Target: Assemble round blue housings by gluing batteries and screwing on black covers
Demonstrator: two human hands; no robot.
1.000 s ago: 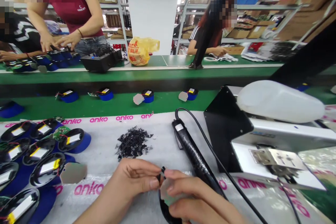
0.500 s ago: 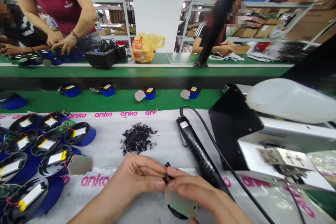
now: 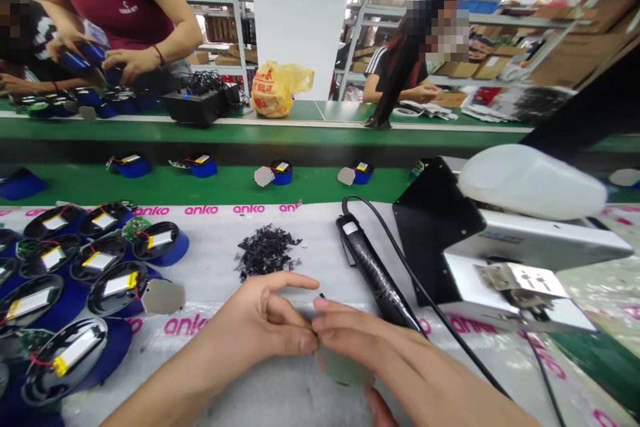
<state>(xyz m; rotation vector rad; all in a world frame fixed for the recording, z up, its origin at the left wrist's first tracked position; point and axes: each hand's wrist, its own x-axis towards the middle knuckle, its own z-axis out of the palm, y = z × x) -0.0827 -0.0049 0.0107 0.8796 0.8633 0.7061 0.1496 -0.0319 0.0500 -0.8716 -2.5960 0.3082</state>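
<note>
Head view. Grey plate (image 3: pixel 345 368): grasped in right hand (image 3: pixel 375 340), over white sheet (image 3: pixel 320 240); fingers on top, thumb at lower edge. Left hand (image 3: pixel 267 320): index extended, thumb by plate; grip cannot be told. Black sliver (image 3: pixel 322 295): at right fingertips; slack pinch might drop it.

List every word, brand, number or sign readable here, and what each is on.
"anko": pink, repeated across the white sheet.
"C": on the maroon shirt; the smaller line beneath is too blurred to read.
Yellow bag: red print, too blurred to read.
Silver machine: faint lettering on its side, too blurred to read.
No number is legible.
</note>
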